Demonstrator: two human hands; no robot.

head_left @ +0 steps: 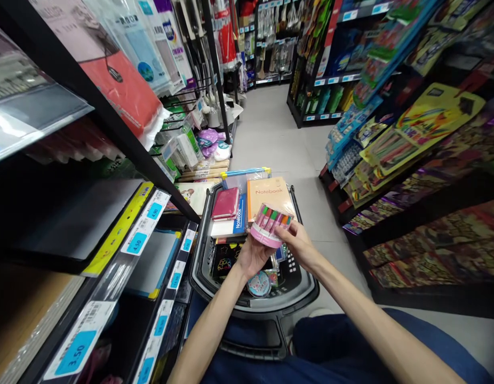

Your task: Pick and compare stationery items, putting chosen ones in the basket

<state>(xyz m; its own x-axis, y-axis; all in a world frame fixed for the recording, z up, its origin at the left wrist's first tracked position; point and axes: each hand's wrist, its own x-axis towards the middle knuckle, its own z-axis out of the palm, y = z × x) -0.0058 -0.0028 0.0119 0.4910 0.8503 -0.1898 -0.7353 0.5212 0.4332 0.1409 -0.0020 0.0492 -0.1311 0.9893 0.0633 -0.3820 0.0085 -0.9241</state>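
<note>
Above the basket I hold a clear pack with a pink base (267, 226), filled with several small pink tubes with green and orange caps. From below, my left hand (254, 257) cradles the pack, its fingers mostly hidden behind it. My right hand (299, 240) grips its right side, thumb on the front. Under both hands is a grey and black shopping basket (247, 304). Inside lie an orange notebook (271, 193), a dark red notebook (225, 203), a blue and white notebook (239, 216), a black sheet with coloured drawings (224, 261) and a round blue tin-like item (259, 284).
On the left, a shelf with price tags (137, 242) stands close to the basket. Hanging snack-like packets (403, 144) fill a rack on the right. A grey floor aisle (271, 128) runs ahead, towards another shelf with bottles (325, 100).
</note>
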